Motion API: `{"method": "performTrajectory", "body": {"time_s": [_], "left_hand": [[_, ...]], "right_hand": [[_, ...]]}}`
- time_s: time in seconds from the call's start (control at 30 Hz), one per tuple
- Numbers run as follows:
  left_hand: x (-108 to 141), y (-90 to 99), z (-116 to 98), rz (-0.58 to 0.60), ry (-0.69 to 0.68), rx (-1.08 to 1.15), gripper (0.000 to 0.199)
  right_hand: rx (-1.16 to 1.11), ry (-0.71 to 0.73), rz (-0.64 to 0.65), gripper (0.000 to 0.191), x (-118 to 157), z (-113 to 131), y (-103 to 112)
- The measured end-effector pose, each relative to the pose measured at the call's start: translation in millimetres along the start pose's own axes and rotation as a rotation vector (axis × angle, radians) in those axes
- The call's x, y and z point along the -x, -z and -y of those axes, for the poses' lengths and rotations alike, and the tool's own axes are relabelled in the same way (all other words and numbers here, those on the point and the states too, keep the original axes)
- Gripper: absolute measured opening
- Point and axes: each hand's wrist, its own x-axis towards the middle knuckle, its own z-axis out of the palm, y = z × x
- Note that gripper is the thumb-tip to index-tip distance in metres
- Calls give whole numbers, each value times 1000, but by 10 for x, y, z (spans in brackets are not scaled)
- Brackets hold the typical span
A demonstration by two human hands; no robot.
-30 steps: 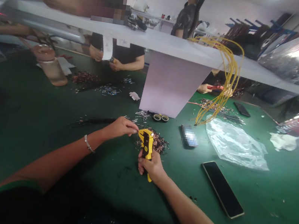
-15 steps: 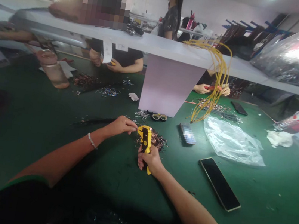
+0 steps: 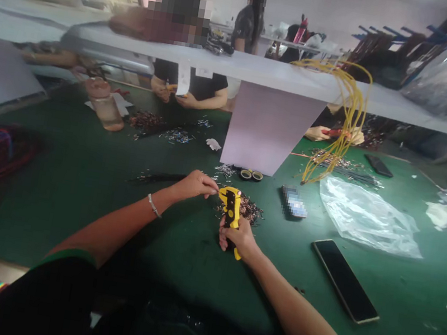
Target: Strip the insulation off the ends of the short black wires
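In my right hand [image 3: 243, 238] is a yellow and black pistol-grip wire stripper [image 3: 234, 206], held upright with the fingers wrapped round its handles. My left hand [image 3: 198, 185] is pinched closed at the left side of the tool's jaws, on what looks like a thin wire, mostly hidden by the fingertips. Behind the tool lies a heap of small copper and black scraps [image 3: 251, 210]. A bundle of black wires [image 3: 158, 178] rests on the green table beyond my left wrist. Small silvery pieces [image 3: 226, 170] are scattered farther back, beside two round black rolls [image 3: 251, 175].
A black phone [image 3: 345, 281] lies right of my right forearm. Behind it are a clear plastic bag [image 3: 368, 216] and a small blurred pack [image 3: 294, 202]. Yellow wires [image 3: 344, 124] hang from the white shelf [image 3: 264, 72]. Co-workers' hands [image 3: 187, 99] work across the table; a bottle [image 3: 108, 107] stands left.
The whole view has shifted, so the scene sits farther right and more red wire coil shows at left. My hands keep the same hold at the tool.
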Motion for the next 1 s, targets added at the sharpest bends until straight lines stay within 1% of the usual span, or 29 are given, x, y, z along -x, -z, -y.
{"method": "performTrajectory", "body": {"time_s": [0.1,0.37,0.6,0.8,1.0], "left_hand": [[2,-13,-10,-10,14,9,18],[9,-29,-2,3,-50,-34,18],[-21,-56,41,-23,-62,-39,18],[-79,-92,109,-35,-74,-18,17],[-97,-116,123,-48,-83,1,16]], "right_hand": [[-17,7,19,21,19,-6,21],[-34,41,31,21,4,-99,104],[-4,51,-59,18,9,-110,64],[0,38,-72,19,33,-27,26],[3,53,-82,23,20,-50,46]]}}
